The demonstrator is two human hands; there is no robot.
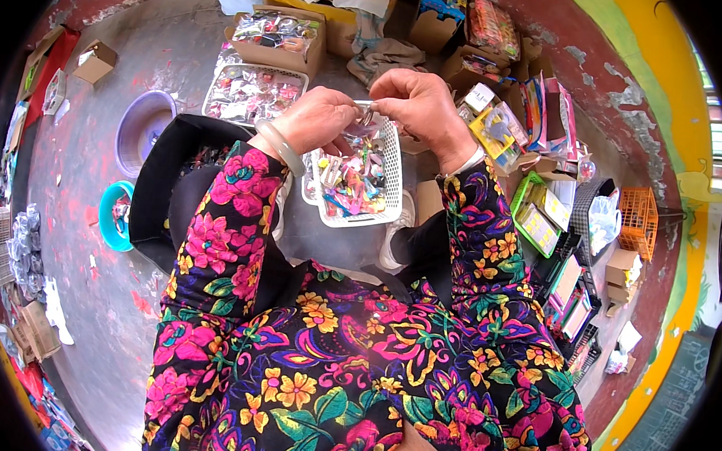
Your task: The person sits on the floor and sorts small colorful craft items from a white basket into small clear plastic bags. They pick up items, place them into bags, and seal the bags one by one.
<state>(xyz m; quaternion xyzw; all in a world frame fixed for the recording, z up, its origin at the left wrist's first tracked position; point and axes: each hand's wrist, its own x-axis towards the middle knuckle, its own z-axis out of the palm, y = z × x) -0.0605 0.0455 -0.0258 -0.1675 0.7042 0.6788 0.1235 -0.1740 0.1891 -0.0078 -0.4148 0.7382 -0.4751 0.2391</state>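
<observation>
Pinching a small clear, glinting packet (367, 116) between both hands, held just above the white basket (394, 163). Left hand (318, 120) closing its grip on the packet's left edge, fingertips pressed together on the crinkly film; a smooth pale bangle (282, 146) sitting on that wrist. Right hand (421, 106) arching over from the right, thumb and forefinger nipping the same packet at its top. Contents of the packet too small to tell.

Resting across the lap: one white plastic basket, rectangular, with a fine lattice wall, holding a loose heap of small bright trinkets in clear wrappers, pink, yellow and blue among them.

Lying further off on the worn grey concrete floor (141, 59), flecked with red paint: a second white lattice basket (252, 95) filled with shiny wrapped pieces, and just behind it an open cardboard box (279, 35) with more of the same. To the left, two round plastic basins, one lilac (142, 126), one teal (117, 214). To the right, one green mesh tray (539, 212) carrying flat yellow packs, and one orange crate (638, 222) well apart near the edge.

Wearing sleeves of black cloth printed with large pink, yellow and green flowers (222, 226).
</observation>
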